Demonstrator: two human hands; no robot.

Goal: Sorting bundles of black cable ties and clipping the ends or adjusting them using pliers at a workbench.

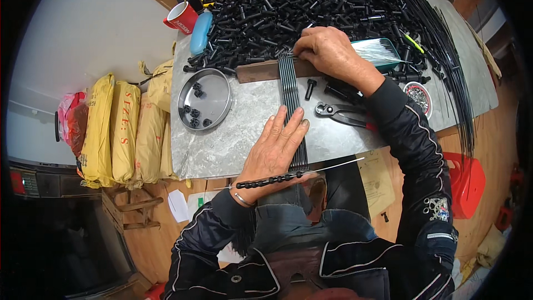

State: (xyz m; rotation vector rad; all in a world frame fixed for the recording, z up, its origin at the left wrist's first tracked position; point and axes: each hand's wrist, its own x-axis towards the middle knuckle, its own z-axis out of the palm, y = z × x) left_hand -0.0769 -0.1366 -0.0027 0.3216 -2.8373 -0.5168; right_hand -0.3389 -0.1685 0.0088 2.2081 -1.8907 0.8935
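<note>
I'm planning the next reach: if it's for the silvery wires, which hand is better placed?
Likely the right hand: it is at the far ends of the black rods, close beside the wires. The left hand is farther off and rests on the rods, seemingly steadying them.

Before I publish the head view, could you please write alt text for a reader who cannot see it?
A person's left hand lies partly over thin black rods across a gray table, the right hand close to their far ends. Beyond is a heap of black parts; pliers and a round gray tray sit nearby.
</note>
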